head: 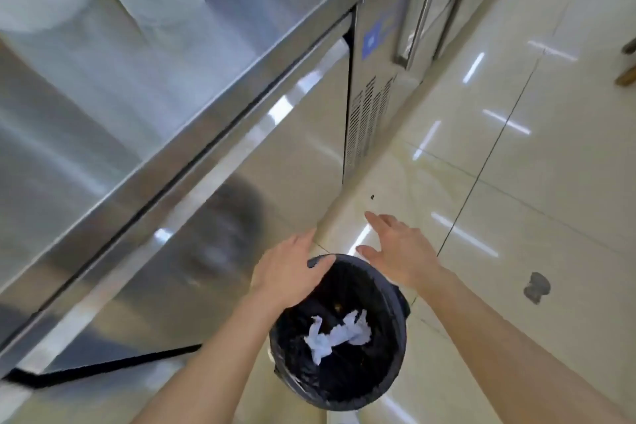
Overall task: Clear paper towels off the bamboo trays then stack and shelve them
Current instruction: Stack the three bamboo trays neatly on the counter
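Crumpled white paper towels (339, 334) lie inside a round bin lined with a black bag (385, 372) on the floor. My left hand (287, 272) hovers over the bin's far-left rim, fingers spread, holding nothing. Beyond the bin's far edge my right hand (401, 251) is held flat above the floor with its fingers apart and empty. No bamboo trays are in view.
A stainless steel counter (192, 103) with cabinet doors runs along the left. A refrigerated unit with a vent and handle (414, 22) stands behind it. Glossy tiled floor (516, 165) spreads to the right, with a grey smudge (536, 287) on it.
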The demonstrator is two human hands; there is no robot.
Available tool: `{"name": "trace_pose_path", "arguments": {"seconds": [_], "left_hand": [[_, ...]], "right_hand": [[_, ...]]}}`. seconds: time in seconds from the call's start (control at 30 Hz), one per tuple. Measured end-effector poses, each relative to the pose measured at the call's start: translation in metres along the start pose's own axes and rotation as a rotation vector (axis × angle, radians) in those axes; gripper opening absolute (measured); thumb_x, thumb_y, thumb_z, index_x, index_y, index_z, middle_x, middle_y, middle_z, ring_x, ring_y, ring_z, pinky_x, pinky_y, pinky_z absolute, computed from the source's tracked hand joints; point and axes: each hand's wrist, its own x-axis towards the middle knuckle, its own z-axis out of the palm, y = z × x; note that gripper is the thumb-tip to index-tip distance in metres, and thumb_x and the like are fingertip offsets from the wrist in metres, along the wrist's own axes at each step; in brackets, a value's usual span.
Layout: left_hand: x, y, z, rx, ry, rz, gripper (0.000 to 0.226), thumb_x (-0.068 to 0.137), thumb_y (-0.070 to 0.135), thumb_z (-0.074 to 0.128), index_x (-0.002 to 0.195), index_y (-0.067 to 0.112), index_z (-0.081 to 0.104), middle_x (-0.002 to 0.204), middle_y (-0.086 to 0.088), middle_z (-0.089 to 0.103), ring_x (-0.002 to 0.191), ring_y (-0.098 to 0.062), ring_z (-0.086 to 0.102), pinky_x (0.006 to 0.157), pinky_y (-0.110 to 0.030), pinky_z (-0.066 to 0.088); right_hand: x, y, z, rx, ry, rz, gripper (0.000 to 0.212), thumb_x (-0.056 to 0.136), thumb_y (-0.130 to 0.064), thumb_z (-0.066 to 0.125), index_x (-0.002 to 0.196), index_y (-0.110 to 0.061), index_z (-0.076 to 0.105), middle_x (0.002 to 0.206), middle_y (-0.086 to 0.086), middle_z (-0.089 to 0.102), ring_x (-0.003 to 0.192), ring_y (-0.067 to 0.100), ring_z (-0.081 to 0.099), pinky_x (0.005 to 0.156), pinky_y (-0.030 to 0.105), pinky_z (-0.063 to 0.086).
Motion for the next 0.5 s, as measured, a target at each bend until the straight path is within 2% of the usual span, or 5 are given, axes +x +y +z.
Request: {"name": "trace_pose_path", "arguments": {"seconds": [0.13,0.2,0.27,0.37,0.5], "left_hand": [[-0.032,0.027,-0.078,-0.045,0.08,0.051,0.065,0.089,0.055,0.042,0.143,0.02,0.029,0.147,-0.006,0.04,0.135,-0.023,0.037,0.107,-0.038,0.035],[-0.05,0.034,-0.116,-0.053,0.125,0.075,0.065,0.088,0.055,0.043,0.142,0.019,0.032,0.147,-0.005,0.041,0.134,-0.023,0.037,0.108,-0.037,0.034],[-0.069,0.034,-0.154,-0.068,0.206,0.117,0.064,0.088,0.056,0.043,0.141,0.021,0.035,0.146,-0.003,0.043,0.132,-0.022,0.04,0.108,-0.036,0.034],[-0.099,0.019,-0.208,-0.106,0.327,0.122,0.058,0.089,0.053,0.044,0.139,0.025,0.035,0.144,0.0,0.043,0.131,-0.019,0.039,0.106,-0.035,0.033],[-0.137,-0.018,-0.266,-0.082,0.468,0.084,0.06,0.09,0.051,0.044,0.142,0.024,0.031,0.15,0.001,0.036,0.136,-0.02,0.033,0.109,-0.036,0.028]], "right_hand": [[-0.032,-0.036,-0.098,0.02,0.15,-0.08,0.061,0.092,-0.043,0.045,0.145,-0.023,0.022,0.144,0.006,0.042,0.123,0.027,0.048,0.102,0.04,0.037],[-0.048,-0.059,-0.142,0.069,0.222,-0.112,0.063,0.091,-0.043,0.047,0.145,-0.025,0.021,0.144,0.005,0.041,0.12,0.027,0.05,0.102,0.039,0.039],[-0.064,-0.085,-0.179,0.099,0.285,-0.149,0.065,0.09,-0.044,0.048,0.146,-0.028,0.019,0.147,0.003,0.038,0.125,0.026,0.047,0.104,0.04,0.038],[-0.081,-0.132,-0.219,0.087,0.364,-0.224,0.065,0.09,-0.045,0.048,0.146,-0.028,0.019,0.146,0.001,0.039,0.129,0.021,0.042,0.106,0.042,0.035],[-0.091,-0.2,-0.247,0.056,0.426,-0.325,0.065,0.089,-0.047,0.048,0.146,-0.028,0.022,0.147,0.003,0.038,0.131,0.024,0.041,0.106,0.043,0.036]]}}
